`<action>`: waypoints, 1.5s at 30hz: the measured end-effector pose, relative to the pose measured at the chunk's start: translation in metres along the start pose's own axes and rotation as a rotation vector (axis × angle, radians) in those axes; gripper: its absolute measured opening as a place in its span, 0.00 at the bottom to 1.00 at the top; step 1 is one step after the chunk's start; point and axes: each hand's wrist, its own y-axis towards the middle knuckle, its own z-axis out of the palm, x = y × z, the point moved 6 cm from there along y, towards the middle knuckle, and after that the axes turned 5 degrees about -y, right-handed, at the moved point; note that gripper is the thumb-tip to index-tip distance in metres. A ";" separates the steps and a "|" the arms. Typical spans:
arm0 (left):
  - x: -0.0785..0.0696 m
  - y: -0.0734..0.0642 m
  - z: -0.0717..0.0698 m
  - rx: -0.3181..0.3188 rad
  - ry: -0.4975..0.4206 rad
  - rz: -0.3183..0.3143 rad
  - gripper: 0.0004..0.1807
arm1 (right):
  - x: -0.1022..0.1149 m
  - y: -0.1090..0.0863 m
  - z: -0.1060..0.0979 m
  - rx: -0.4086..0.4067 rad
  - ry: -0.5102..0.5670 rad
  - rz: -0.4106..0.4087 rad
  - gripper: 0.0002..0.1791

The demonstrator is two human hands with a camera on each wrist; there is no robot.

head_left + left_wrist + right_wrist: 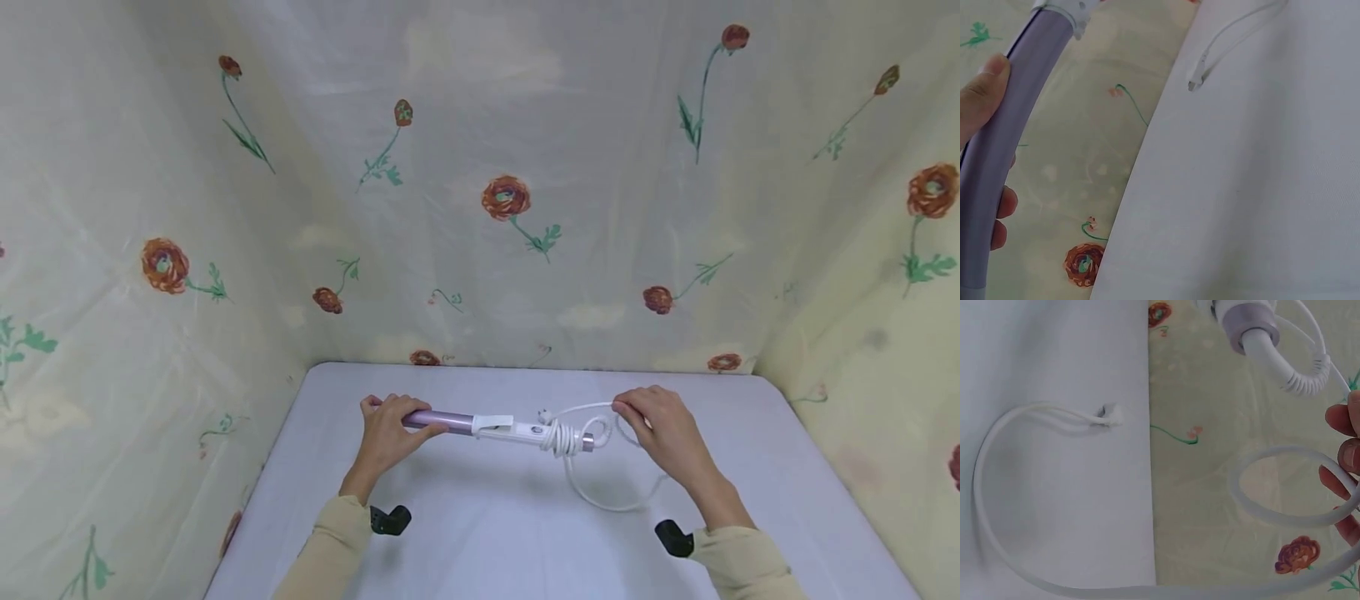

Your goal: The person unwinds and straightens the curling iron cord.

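A curling iron (450, 422) with a purple barrel and white handle is held level above the table. My left hand (392, 435) grips its barrel near the far left end, thumb on one side and fingers on the other in the left wrist view. White cord (558, 439) is wound several times around the handle's right end. To the right, my right hand (663, 433) pinches the cord between thumb and fingers, and a small loop (1294, 522) hangs at those fingers. A longer length curves down to the table and ends in a plug (1110, 415) lying there.
The white table (465, 542) has a patterned floral cloth (600, 233) behind it and at both sides. Black wrist-worn devices (390, 521) sit by each forearm. Beige sleeves (326, 546) cover the arms.
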 end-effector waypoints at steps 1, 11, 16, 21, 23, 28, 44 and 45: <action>0.000 0.001 0.000 0.007 -0.002 0.001 0.24 | -0.001 -0.001 0.001 0.004 -0.008 0.011 0.05; -0.004 0.003 0.006 0.094 -0.138 0.022 0.20 | -0.013 -0.006 0.031 0.092 0.040 0.047 0.05; -0.007 0.005 0.005 0.045 -0.173 -0.008 0.20 | -0.007 -0.020 0.056 0.097 0.045 -0.025 0.10; -0.010 0.011 0.002 -0.014 -0.102 -0.010 0.23 | 0.008 -0.034 0.078 0.140 -0.079 -0.083 0.07; -0.010 0.012 0.001 -0.032 -0.082 -0.016 0.24 | 0.016 -0.038 0.087 0.197 -0.070 -0.099 0.05; -0.008 0.012 -0.001 -0.069 -0.032 -0.046 0.25 | 0.035 -0.050 0.101 0.366 0.072 -0.091 0.06; -0.004 0.004 0.003 -0.122 0.046 -0.057 0.25 | 0.049 -0.074 0.054 0.265 0.396 0.067 0.05; -0.005 0.004 0.004 -0.122 0.047 -0.057 0.25 | 0.048 -0.073 0.050 0.228 0.400 0.053 0.05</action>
